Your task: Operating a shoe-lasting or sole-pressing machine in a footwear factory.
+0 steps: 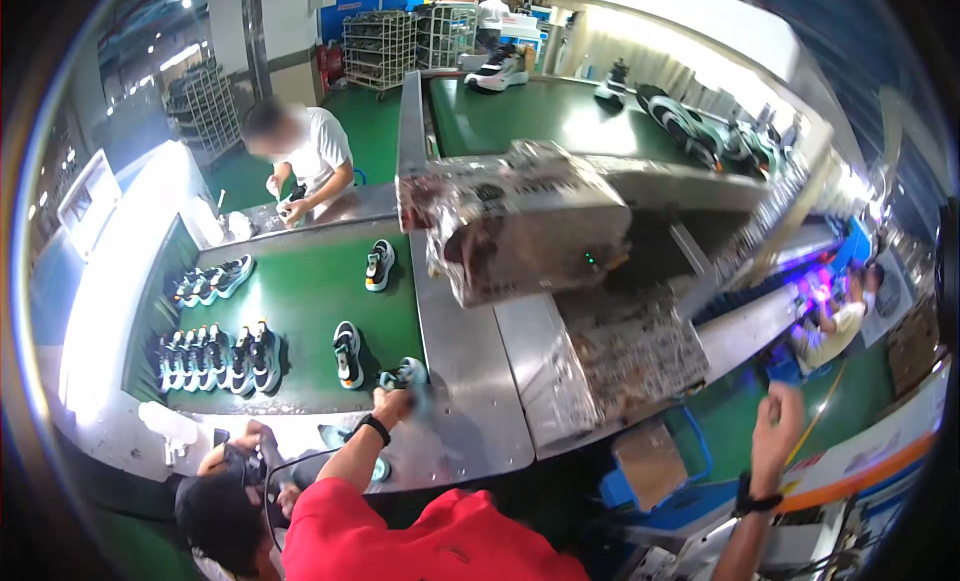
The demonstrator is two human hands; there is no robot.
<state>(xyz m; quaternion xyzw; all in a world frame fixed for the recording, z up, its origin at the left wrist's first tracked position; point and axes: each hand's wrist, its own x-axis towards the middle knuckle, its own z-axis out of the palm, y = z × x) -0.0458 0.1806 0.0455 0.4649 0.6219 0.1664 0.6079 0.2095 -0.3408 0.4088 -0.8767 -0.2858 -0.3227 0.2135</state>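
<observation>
My left hand [392, 407], with a black band at its wrist, is at the near right corner of the green conveyor belt [300, 291]. Its fingers close on a pale teal sneaker [408, 369], partly smeared by motion. Just beyond it, a black and white sneaker [347, 355] rests on the belt. Further off lies another black and white sneaker [379, 266]. Out to the right, my right hand [778, 421] is raised with its fingers curled in. Nothing shows in it.
Rows of sneakers [215, 359] stand on the belt's left. A co-worker [320, 156] works across it; another in a dark cap [225, 516] is close on my left. A foil-wrapped machine housing [530, 221] rises ahead. Beyond it, a second green belt [560, 121] carries more shoes.
</observation>
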